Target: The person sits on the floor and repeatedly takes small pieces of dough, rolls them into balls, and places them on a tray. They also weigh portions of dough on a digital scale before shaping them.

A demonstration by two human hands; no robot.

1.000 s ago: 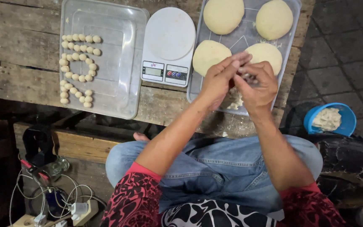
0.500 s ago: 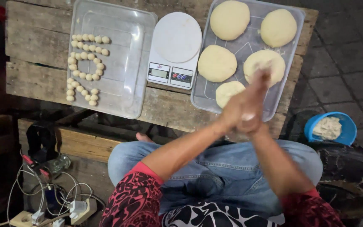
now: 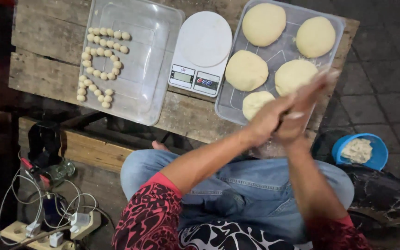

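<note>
My left hand (image 3: 265, 121) and my right hand (image 3: 307, 99) are pressed palm to palm over the near right corner of a clear tray (image 3: 274, 54). A small pale bit of dough (image 3: 296, 115) shows between the palms; the rest is hidden. The tray holds several flat round dough portions (image 3: 246, 69). A white digital kitchen scale (image 3: 202, 51) stands left of that tray. Further left, a second clear tray (image 3: 158, 69) carries several small dough balls (image 3: 99, 65) in curved rows.
Both trays and the scale rest on a rough wooden table (image 3: 42, 60). A blue bowl (image 3: 377, 159) of pale crumbly filling sits on the paved floor at right. A power strip with cables (image 3: 47, 227) lies at lower left. My jeans-clad knees are under the table edge.
My hands went from pinching a small dough piece with the fingertips to flat palms pressed together, and they have shifted slightly right. The view has also moved.
</note>
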